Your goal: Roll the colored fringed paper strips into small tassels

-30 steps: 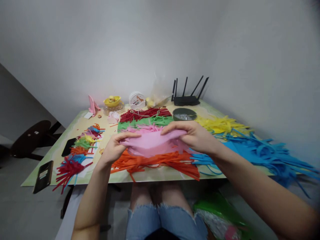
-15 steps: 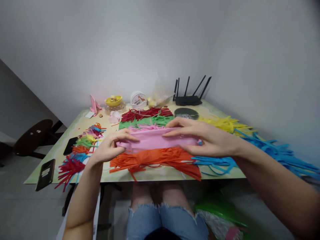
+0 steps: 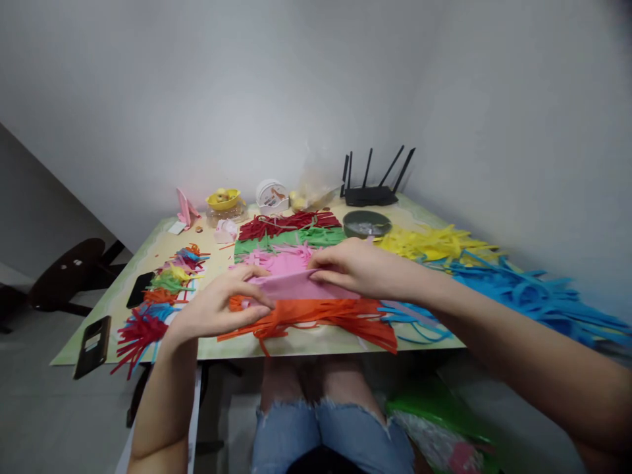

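A folded pink paper sheet (image 3: 296, 288) lies low over the table between my hands. My left hand (image 3: 217, 306) pinches its left end with thumb and fingers closed. My right hand (image 3: 358, 266) presses and grips its right part, fingers curled over the fold. Just in front of it lies a bunch of orange paper strips (image 3: 320, 316). Behind it are pink strips (image 3: 281, 259), then green strips (image 3: 291, 239) and red strips (image 3: 286, 224).
Yellow strips (image 3: 434, 242) and blue strips (image 3: 523, 293) fill the right of the table (image 3: 148, 253). Mixed coloured bundles (image 3: 158, 296) and two dark phones (image 3: 91, 337) lie left. A dark bowl (image 3: 366, 224), router (image 3: 370, 194), yellow bowl (image 3: 223, 197) and round box stand at the back.
The pink sheet was held up and stretched wide; now it is lower, folded narrower, and both hands have come closer together over the orange strips.
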A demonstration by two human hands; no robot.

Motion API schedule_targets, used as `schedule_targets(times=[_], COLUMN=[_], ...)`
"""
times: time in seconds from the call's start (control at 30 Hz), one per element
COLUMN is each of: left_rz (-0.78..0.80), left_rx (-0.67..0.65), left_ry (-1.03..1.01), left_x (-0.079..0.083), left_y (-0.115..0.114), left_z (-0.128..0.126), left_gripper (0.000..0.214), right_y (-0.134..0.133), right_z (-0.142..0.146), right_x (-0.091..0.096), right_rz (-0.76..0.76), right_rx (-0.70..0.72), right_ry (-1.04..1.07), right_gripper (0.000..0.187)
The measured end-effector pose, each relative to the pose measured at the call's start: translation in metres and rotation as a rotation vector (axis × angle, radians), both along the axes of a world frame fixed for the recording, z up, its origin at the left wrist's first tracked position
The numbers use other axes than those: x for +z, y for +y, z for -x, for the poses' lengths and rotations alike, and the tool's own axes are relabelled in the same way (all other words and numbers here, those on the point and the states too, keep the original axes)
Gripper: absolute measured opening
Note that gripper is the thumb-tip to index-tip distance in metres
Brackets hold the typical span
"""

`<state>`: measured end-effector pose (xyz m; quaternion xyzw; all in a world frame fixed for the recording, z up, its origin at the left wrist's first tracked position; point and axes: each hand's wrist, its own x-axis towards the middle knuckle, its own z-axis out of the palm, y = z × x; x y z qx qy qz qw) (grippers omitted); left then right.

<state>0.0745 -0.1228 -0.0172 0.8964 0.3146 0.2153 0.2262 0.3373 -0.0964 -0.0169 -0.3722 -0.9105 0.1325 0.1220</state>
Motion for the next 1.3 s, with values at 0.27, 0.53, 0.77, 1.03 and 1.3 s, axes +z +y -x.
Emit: schedule_targets(times=[0.27, 0.53, 0.77, 1.03, 1.3], left_rz=[0.224, 0.296, 0.197, 0.293, 0.178], left_rx=[0.09, 0.268, 0.229, 0.209, 0.179], left_ry=[0.078, -0.08, -0.102, -0.075, -0.062], left_x=[-0.001, -0.015, -0.012, -0.014, -0.012], left_y=[0.023, 0.018, 0.017, 0.023, 0.021], left_z=[-0.032, -0.031, -0.023, -0.031, -0.034], left_gripper=[0.032, 0.038, 0.03, 0.041, 0.028], right_y=[-0.01, -0.002, -0.01, -0.014, -0.01], right_z=[0.012, -0.007, -0.007, -0.006, -0.006], right_x=[0.01, -0.004, -0.011, -0.003, 0.004], right_rz=[-0.014, 0.089, 0.08, 0.062, 0.059], right_rx=[0.016, 0.004, -0.061, -0.12, -0.101], right_ry=[-0.144, 0.141, 0.248, 0.103, 0.055], right_gripper=[0.022, 0.019, 0.021, 0.012, 0.008])
